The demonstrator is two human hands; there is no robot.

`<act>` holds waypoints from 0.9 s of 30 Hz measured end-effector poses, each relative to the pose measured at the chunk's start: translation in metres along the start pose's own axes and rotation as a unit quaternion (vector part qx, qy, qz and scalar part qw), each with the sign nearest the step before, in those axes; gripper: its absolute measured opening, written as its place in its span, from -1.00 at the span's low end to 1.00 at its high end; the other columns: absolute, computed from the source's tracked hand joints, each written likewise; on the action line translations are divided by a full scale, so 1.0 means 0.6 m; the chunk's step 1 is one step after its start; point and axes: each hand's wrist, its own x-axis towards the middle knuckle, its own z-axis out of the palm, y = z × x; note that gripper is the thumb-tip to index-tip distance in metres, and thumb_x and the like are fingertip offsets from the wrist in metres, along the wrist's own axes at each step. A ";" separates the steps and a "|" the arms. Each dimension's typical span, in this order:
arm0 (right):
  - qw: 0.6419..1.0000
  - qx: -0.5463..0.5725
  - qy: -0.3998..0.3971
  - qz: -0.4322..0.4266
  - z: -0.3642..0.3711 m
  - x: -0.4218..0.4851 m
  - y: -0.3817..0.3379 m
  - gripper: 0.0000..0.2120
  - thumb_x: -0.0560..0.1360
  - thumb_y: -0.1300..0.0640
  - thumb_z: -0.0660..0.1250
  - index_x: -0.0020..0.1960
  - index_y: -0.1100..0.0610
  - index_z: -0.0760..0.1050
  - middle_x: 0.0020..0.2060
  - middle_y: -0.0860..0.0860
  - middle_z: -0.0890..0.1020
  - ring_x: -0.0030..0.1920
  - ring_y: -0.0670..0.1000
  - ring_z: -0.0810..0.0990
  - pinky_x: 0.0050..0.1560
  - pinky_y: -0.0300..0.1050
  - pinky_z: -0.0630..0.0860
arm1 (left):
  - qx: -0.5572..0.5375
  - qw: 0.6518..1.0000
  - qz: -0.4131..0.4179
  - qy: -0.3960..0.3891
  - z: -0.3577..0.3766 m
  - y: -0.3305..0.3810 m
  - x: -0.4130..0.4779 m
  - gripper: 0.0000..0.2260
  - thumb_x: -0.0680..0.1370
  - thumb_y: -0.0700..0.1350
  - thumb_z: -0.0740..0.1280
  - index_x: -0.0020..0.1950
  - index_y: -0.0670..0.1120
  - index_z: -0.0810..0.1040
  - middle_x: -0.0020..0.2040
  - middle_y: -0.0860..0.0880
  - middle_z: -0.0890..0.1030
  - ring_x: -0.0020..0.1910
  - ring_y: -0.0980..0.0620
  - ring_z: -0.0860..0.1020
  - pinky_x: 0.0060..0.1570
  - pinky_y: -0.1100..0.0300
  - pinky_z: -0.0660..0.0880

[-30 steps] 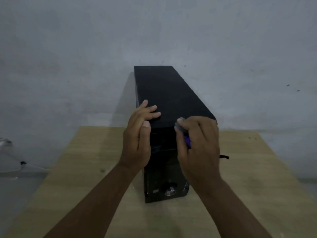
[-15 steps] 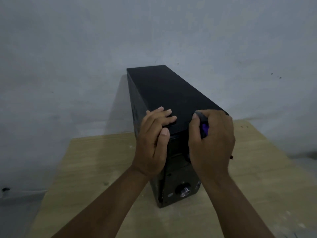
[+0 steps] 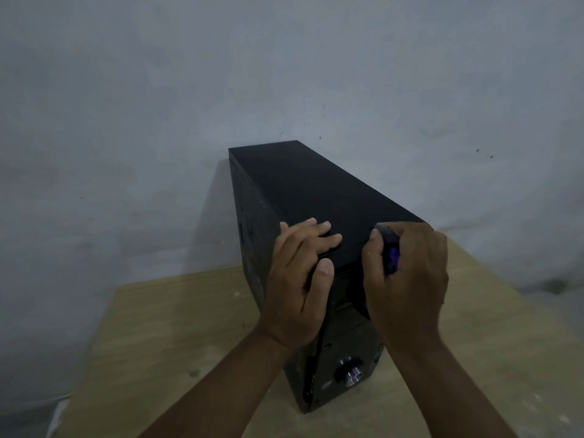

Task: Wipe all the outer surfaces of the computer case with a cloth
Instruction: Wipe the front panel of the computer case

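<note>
A black computer case [image 3: 309, 191] stands upright on a wooden table [image 3: 177, 327], its front panel with a silver knob facing me. My left hand [image 3: 300, 279] rests on the near left corner of the case's top, fingers straight across the top and thumb down the front. My right hand [image 3: 407, 279] grips a bunched dark cloth with a purple patch [image 3: 390, 251] and holds it against the near right corner of the top. Most of the cloth is hidden inside the fist.
A bare grey wall [image 3: 284, 74] rises right behind the case and table. The tabletop extends to the left and right of the case; its left edge [image 3: 85, 352] drops off to the floor.
The view has shifted so the case looks turned, with its left side now showing. Both hands stay at the near top corners, the right one still on the cloth.
</note>
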 end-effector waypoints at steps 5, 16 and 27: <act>1.000 -0.013 0.010 -0.020 0.002 0.001 0.003 -0.90 0.55 0.18 0.29 -0.04 0.22 0.51 -0.16 0.03 0.52 -0.08 -0.14 0.30 -0.09 -0.27 0.28 | -0.005 1.000 0.002 0.003 0.001 -0.003 -0.001 -0.68 0.61 -0.11 0.12 0.20 -0.13 0.61 0.25 -0.01 0.58 0.41 0.05 0.42 0.46 -0.27 0.18; 1.000 -0.016 0.005 -0.011 0.003 -0.001 0.000 -0.90 0.55 0.18 0.28 -0.03 0.22 0.51 -0.15 0.01 0.51 -0.07 -0.13 0.30 -0.07 -0.32 0.25 | -0.002 1.000 0.001 -0.001 0.000 -0.001 -0.002 -0.67 0.62 -0.11 0.11 0.19 -0.15 0.61 0.25 -0.03 0.58 0.41 0.02 0.42 0.51 -0.23 0.13; 1.000 -0.018 -0.011 -0.012 0.000 0.001 0.001 -0.89 0.56 0.16 0.27 -0.02 0.21 0.50 -0.14 0.01 0.51 -0.07 -0.10 0.34 -0.08 -0.36 0.26 | -0.003 1.000 0.001 0.001 0.001 -0.001 -0.001 -0.67 0.62 -0.10 0.11 0.19 -0.15 0.61 0.24 -0.04 0.58 0.41 0.02 0.42 0.54 -0.16 0.12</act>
